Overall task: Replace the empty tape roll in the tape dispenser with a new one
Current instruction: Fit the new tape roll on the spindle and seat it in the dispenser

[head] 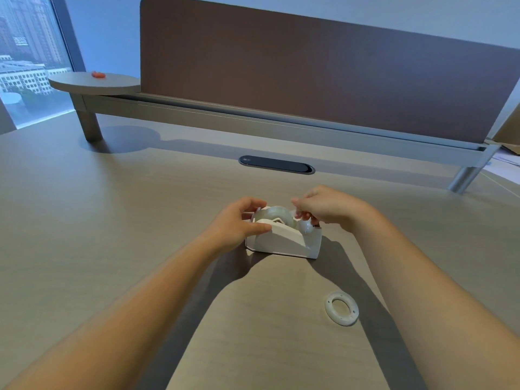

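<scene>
- Left hand (pixel 239 220): reaches in from the near left, forearm extended across the desk (pixel 84 220). The fingers curl over the far left end of the tape dispenser (pixel 284 240) and the thumb lies along its near top edge, so the hand is closed around the body.
- Right hand (pixel 332 208): reaches in from the near right, wrist raised above the right end of the dispenser. The fingertips are pinched together over the cutter end; what they hold is too small to tell, possibly a tape end.
- Dispenser position: centre of the desk, standing upright on its base, long side facing the near edge.
- Tape roll (pixel 277 213): translucent, seated in the dispenser's cradle between the two hands, top arc visible above the housing.
- Empty core (pixel 341 308): a white ring, lying flat on the desk to the near right, well apart from the dispenser.
- Clearances: the desk surface is open to the left and near sides. A dark cable port (pixel 277 164) lies beyond the dispenser; a brown divider panel (pixel 309 74) closes the far edge.
- Dispenser appearance: white, smooth housing, sloped top.
</scene>
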Motion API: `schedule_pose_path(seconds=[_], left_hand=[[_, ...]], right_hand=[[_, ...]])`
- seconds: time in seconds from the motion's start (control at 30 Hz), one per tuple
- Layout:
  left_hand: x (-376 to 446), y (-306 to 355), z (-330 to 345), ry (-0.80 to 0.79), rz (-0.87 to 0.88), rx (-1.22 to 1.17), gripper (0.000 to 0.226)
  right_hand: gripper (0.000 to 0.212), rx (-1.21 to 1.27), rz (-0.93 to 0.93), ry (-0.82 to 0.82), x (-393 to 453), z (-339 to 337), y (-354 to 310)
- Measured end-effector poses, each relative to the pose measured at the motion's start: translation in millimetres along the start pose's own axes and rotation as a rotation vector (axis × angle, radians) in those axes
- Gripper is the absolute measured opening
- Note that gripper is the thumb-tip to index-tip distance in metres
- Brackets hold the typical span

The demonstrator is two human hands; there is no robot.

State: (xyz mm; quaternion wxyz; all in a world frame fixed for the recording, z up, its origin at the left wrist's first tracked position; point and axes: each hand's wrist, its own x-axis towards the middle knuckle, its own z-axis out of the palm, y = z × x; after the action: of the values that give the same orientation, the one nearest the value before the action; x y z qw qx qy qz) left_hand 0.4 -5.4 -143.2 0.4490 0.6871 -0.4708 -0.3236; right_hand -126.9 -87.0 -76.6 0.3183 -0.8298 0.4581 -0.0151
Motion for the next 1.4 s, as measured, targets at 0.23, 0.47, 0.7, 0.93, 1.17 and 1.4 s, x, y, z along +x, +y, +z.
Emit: schedule_pose_path(seconds=[0.23, 0.47, 0.7, 0.93, 1.17, 1.4], left_hand=[[-1.5, 0.3, 0.1, 0.007, 0.006, 0.001, 0.044], [-2.1, 0.6, -0.1, 0.008, 0.002, 0.004, 0.044], [-2.0, 1.6, -0.4, 0.009, -0.001, -0.002, 0.044], [-2.7, 1.0, -0.1, 0.001, 0.005, -0.004, 0.044], [-2.0, -1.3, 1.1, 0.007, 0.003, -0.005, 0.043], [-1.5, -1.9, 1.2, 0.016, 0.010, -0.018, 0.038]], right_hand=[[0.041, 0.066, -0.003, 0.030, 5.5, 3.9, 2.3], [0.019, 0.118, 0.017, -0.025, 2.5, -6.3, 6.2], [0.028, 0.026, 0.018, -0.022, 5.1, -1.5, 4.5], [0.031, 0.005, -0.043, 0.110, 13.1, 7.2, 7.9], [0.023, 0.259, -0.004, 0.283, 5.5, 1.3, 38.1], [0.019, 0.503, 0.038, 0.278, 0.5, 1.6, 59.5]])
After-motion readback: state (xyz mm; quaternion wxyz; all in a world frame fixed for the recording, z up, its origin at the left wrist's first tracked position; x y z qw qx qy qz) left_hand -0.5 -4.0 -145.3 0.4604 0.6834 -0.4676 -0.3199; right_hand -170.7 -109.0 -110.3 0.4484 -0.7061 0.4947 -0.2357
